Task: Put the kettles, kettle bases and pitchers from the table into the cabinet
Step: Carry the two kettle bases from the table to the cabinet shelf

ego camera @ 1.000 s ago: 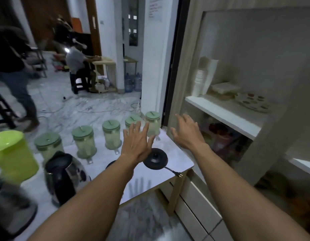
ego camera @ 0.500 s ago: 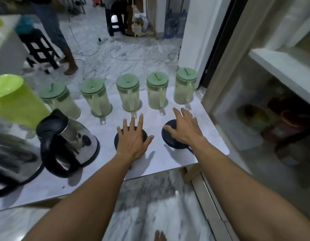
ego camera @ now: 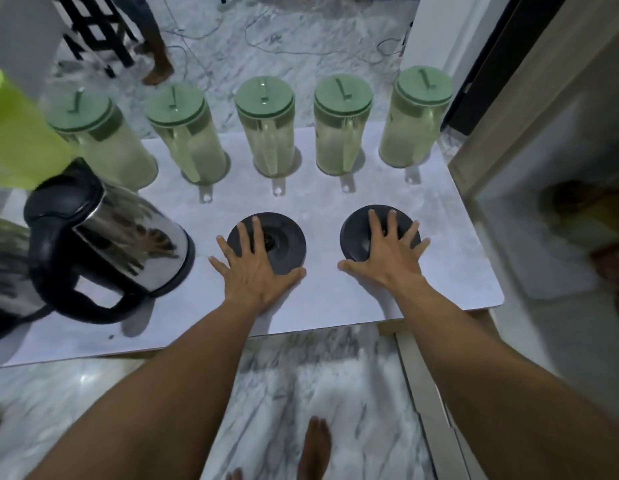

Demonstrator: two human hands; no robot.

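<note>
Two kettle bases (ego camera: 287,237) on the surface (ego camera: 336,202), left hand (ego camera: 256,271) and right hand (ego camera: 387,254) flat on each, fingers (ego camera: 374,223) spread; next, probably: grip rims, lift into cabinet (ego camera: 509,126).

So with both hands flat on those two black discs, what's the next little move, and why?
The left hand lies spread flat on the left kettle base, the right hand on the right kettle base. Both bases sit on the table, neither gripped. So probably: grip each rim and lift.

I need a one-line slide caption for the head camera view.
Left hand on left kettle base, right hand on right kettle base, five green-lidded pitchers behind.
</note>
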